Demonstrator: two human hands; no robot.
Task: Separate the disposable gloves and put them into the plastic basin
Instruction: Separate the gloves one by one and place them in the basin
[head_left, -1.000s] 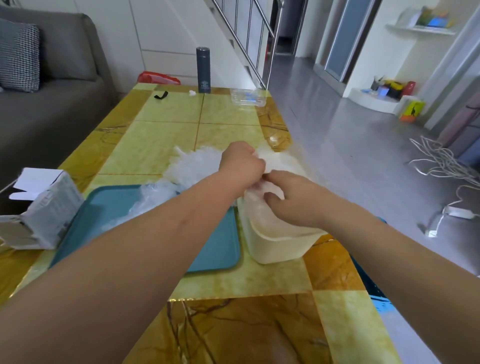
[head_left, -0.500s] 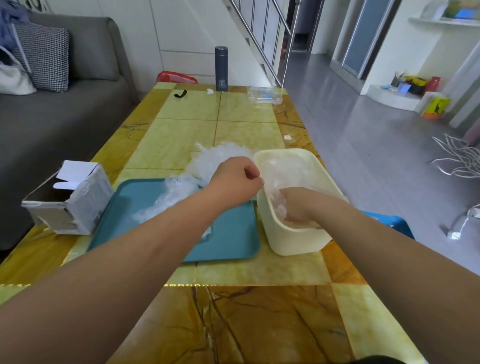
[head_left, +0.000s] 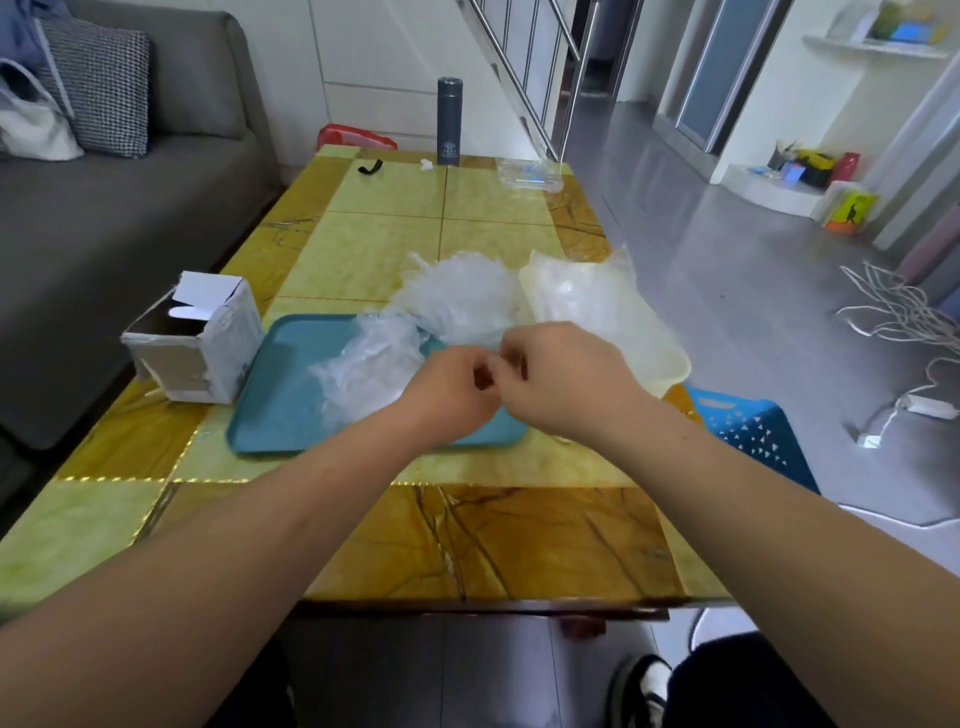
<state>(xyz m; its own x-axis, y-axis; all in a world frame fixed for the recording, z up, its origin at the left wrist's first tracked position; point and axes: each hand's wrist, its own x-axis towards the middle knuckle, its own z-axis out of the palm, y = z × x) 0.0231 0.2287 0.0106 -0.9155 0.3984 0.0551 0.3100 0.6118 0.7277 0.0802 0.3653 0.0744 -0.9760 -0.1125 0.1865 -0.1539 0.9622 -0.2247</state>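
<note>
- Since half a second ago the right hand has come out of the plastic basin and swung left. It now meets the left hand over the right part of the teal tray.
- Both hands have curled fingers, their tips turned toward each other and almost touching. The grip of each is drawn in tight, but the film is so thin and clear that it cannot be told whether a glove is pinched between them.
- The disposable gloves lie as a crumpled clear heap on the tray, spilling past its far edge onto the tabletop.
- More clear gloves fill the cream basin, which stands just right of the tray, and some rise above its far rim.
- An opened cardboard box sits against the tray's left edge.
- At the far end of the tabletop stand a dark flask and a clear container.
- A blue basket shows beside the tabletop's right edge, below the right forearm.
</note>
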